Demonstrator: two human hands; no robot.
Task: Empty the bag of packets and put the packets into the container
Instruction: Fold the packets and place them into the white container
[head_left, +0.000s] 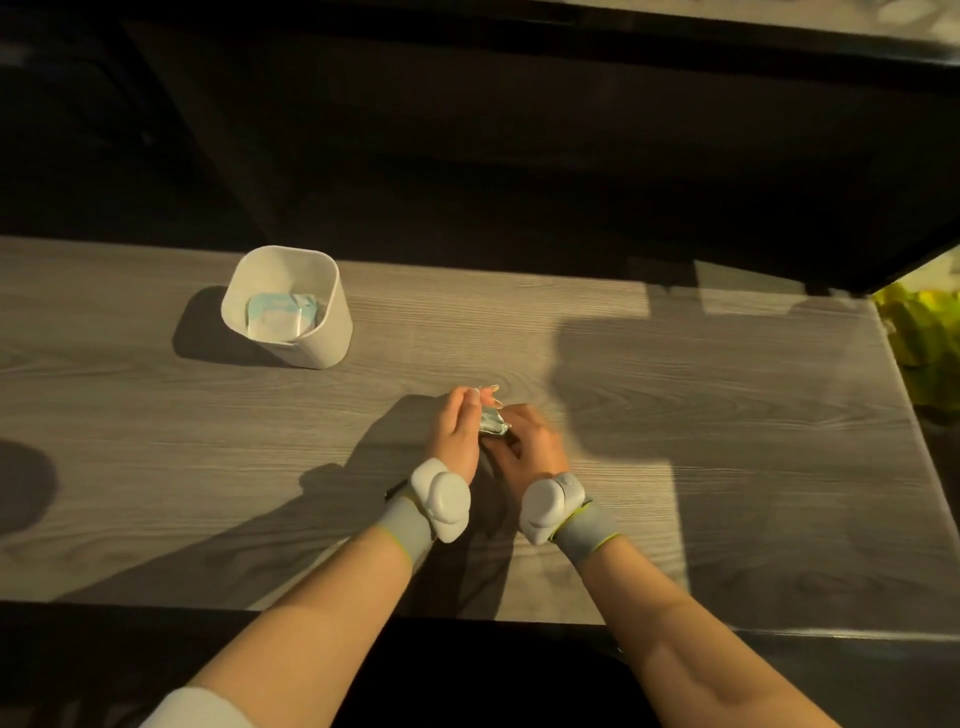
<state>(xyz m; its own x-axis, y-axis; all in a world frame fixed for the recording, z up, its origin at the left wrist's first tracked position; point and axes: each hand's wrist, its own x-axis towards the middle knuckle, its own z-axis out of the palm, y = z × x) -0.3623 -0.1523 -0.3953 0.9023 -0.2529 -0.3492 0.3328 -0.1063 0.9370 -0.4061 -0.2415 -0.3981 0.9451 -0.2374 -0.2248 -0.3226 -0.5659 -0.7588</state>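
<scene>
A white square container (317, 332) stands on the grey wooden table (727, 415), far left of my hands, with pale blue packets (280, 314) lying in its bottom. My left hand (460, 431) and my right hand (530, 449) are close together at the table's middle. Between them is a small crumpled silvery bag or packet (493, 422), mostly hidden; both hands hold it. My left fingers pinch its upper edge. Whether it is the bag or a single packet I cannot tell. Both wrists carry white devices on grey bands.
Yellow-green foliage (924, 338) shows past the table's right end. A dark wall or cabinet rises behind the far edge. The near edge runs just under my forearms. A dark round shadow lies at the far left.
</scene>
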